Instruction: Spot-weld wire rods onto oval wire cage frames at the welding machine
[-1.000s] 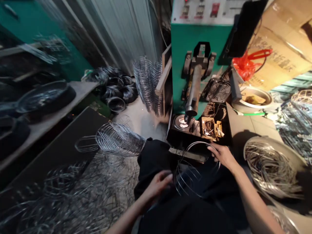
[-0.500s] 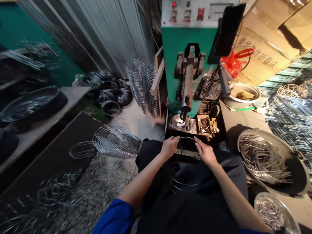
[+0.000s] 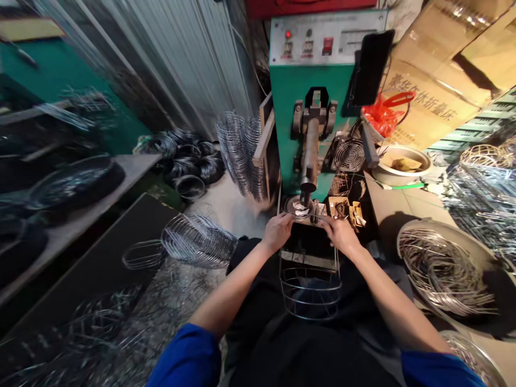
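Note:
A round wire frame (image 3: pixel 310 293) with long side wires hangs over my lap, its upper end between my hands. My left hand (image 3: pixel 278 232) pinches the wire at its upper left, just below the machine's rod. At the upper right my right hand (image 3: pixel 341 235) grips the wire with thumb and fingers. The thin wire between the hands lies close under the tip of the metal rod (image 3: pixel 309 156), which sticks out of the green machine (image 3: pixel 282 118). Whether wire and tip touch cannot be made out.
Stacked wire frames (image 3: pixel 197 240) lie at the left, with more standing stacks (image 3: pixel 242 153) behind. A large basin (image 3: pixel 391 236) of wire rods is at the right. Small cardboard boxes (image 3: pixel 338 206) sit under the machine. A bowl (image 3: pixel 403 172) and carton (image 3: pixel 427 91) are behind.
Both hands have moved forward, nearer to the rod's tip, with the wire. The frame's side wires and rings now show more fully over my lap. The view has tilted slightly up.

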The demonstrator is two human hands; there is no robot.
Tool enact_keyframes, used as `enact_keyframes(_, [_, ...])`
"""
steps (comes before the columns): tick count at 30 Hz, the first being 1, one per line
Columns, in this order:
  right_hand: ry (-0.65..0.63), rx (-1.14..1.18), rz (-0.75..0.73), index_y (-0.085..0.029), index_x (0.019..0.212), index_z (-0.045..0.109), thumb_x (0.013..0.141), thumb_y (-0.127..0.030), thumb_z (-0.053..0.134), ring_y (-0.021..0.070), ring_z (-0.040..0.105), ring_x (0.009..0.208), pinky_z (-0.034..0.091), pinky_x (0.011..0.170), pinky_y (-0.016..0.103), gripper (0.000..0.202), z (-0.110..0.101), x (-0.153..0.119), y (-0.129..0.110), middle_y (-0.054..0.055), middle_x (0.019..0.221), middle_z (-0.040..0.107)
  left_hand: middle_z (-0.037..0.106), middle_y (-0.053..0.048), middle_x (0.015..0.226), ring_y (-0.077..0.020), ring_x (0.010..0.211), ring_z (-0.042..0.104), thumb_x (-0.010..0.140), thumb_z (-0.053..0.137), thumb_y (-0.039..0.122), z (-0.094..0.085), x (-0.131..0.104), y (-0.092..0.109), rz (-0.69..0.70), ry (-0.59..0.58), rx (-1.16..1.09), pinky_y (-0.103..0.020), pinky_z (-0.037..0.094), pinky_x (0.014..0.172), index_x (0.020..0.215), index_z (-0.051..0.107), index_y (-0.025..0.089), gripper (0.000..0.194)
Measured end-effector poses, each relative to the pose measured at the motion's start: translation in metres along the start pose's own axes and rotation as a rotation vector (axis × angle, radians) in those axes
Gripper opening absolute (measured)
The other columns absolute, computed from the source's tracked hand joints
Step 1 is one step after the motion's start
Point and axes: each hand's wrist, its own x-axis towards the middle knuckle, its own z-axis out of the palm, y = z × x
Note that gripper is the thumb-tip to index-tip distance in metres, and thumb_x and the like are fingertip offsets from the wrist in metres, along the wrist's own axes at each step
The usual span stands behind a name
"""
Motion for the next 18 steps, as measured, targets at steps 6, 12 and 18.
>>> enact_keyframes(6, [-0.023, -0.209, -0.021, -0.018, 0.125, 0.068, 0.101, -0.033, 0.043, 0.0216, 0.069, 0.064, 0.054, 0.069, 0.029, 0.038, -0.008, 0.014, -0.010, 0.009, 0.076, 0.073, 0.065, -0.008, 0.085, -0.0175, 0.080, 0.063, 0.097, 0.043, 0.021, -0.010, 0.006, 0.002, -0.020, -0.011, 0.056, -0.027, 0.047, 0.075, 0.096, 0.069, 0.018, 0.026])
enact_keyframes(12, [-0.003, -0.045, -0.056, -0.019, 0.118, 0.072, 0.100, -0.032, 0.043, 0.0206, 0.068, 0.060, 0.053, 0.066, 0.028, 0.036, -0.020, 0.018, -0.012, 0.009, 0.083, 0.075, 0.064, -0.009, 0.086, -0.0196, 0.078, 0.061, 0.096, 0.042, 0.017, -0.020, 0.012, 0.014, -0.042, -0.048, 0.116, -0.029, 0.045, 0.072, 0.091, 0.067, 0.017, 0.026])
enact_keyframes(18, [-0.024, 0.075, -0.056, -0.019, 0.113, 0.073, 0.099, -0.033, 0.044, 0.0186, 0.065, 0.051, 0.051, 0.061, 0.027, 0.035, -0.028, 0.020, -0.012, 0.006, 0.077, 0.073, 0.064, -0.009, 0.086, -0.0196, 0.077, 0.061, 0.095, 0.042, 0.013, -0.025, 0.018, 0.021, -0.058, -0.080, 0.143, -0.029, 0.044, 0.070, 0.090, 0.067, 0.018, 0.026])
